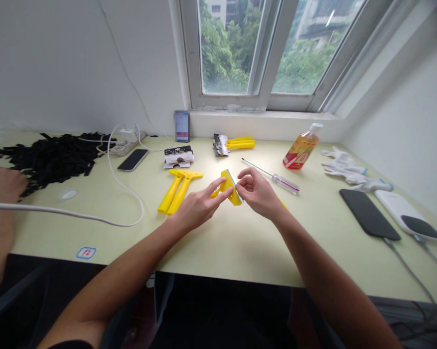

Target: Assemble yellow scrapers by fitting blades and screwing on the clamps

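My left hand (198, 206) grips a yellow scraper (232, 188), its wide head tilted up above the table. A thin silvery blade (229, 174) runs along the right edge of that head. With fingers curled into a pinch, my right hand (256, 191) meets the blade edge about halfway along; the fingertips are partly hidden. Left of my left hand lie yellow scraper handles (180, 190), side by side on the table. Beyond my right hand rests a screwdriver (284, 183) with a clear handle. A small yellow piece (284, 204) shows beside my right wrist.
Small boxes (178, 156) and more yellow handles (240, 142), partly in packaging, lie toward the window. A drink bottle (301, 146), white gloves (351, 169) and a dark phone (369, 213) are on the right. Black strips (54, 155), a cable (125, 224) and another person's hand (3, 184) occupy the left.
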Demonstrator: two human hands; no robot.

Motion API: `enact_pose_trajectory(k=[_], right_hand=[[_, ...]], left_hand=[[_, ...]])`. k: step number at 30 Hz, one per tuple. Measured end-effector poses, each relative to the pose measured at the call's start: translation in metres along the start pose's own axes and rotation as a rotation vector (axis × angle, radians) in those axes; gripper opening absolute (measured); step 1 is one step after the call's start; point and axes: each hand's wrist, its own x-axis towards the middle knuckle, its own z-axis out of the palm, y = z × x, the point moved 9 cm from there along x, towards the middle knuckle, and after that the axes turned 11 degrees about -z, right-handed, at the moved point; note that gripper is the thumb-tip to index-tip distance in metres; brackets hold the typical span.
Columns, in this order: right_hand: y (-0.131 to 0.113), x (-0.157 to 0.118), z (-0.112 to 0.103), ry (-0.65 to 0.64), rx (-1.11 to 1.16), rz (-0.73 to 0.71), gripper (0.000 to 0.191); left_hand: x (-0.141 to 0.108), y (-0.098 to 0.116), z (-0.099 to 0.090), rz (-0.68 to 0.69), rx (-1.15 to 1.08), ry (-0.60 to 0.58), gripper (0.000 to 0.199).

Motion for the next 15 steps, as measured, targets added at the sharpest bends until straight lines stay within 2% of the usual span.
enact_pose_trajectory(k=[9,15], right_hand=[[0.0042,0.0001,0.0003,-0.021,-0.073,0.016,0.021],[-0.0017,-0.0005,-0.0008,-0.015,-0.131,-0.021,0.019]], left_hand=[[-0.0022,0.0024,0.0026,0.036,0.018,0.012,0.042],[-0.0024,0.0040,0.0035,0.047,0.010,0.016,0.042]])
